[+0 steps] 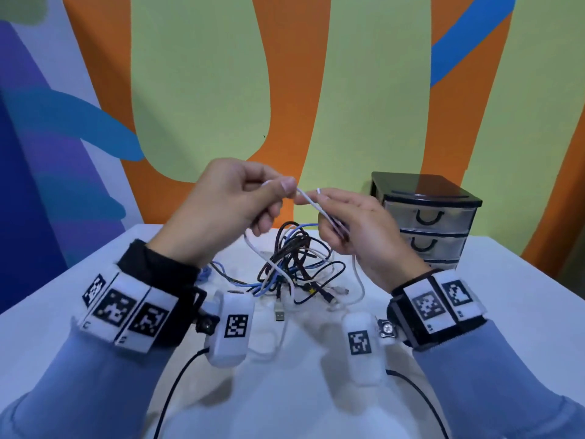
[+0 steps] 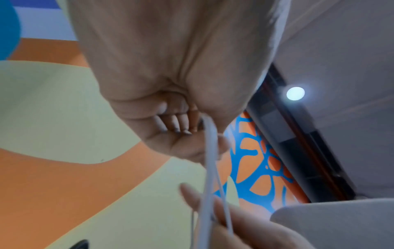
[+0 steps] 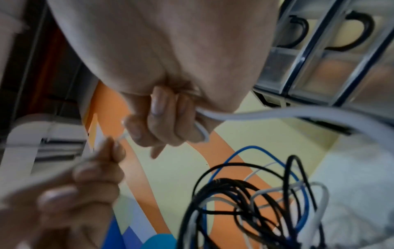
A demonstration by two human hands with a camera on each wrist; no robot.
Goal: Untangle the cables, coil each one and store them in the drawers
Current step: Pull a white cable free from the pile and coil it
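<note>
White cable (image 1: 308, 201) spans both raised hands above the tangle of cables (image 1: 294, 267) on the table (image 1: 506, 312); the drawer unit (image 1: 425, 217) stands right of the tangle. Left hand (image 1: 228, 207) pinches it between thumb and forefinger; right hand (image 1: 357, 226) curls round folded loops.

Left wrist view: curled fingers (image 2: 177, 121) clamp the cable (image 2: 210, 168).

Right wrist view: fingers (image 3: 168, 118) wrap the cable (image 3: 266, 114); the tangle (image 3: 255, 202) lies below.

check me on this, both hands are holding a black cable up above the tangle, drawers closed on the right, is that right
Not quite: the cable is white, not black. The head view shows the left hand pinching the white cable while the right hand curls round it, above the tangle. The black cables are still in that pile. The drawers do stand closed on the right.
</note>
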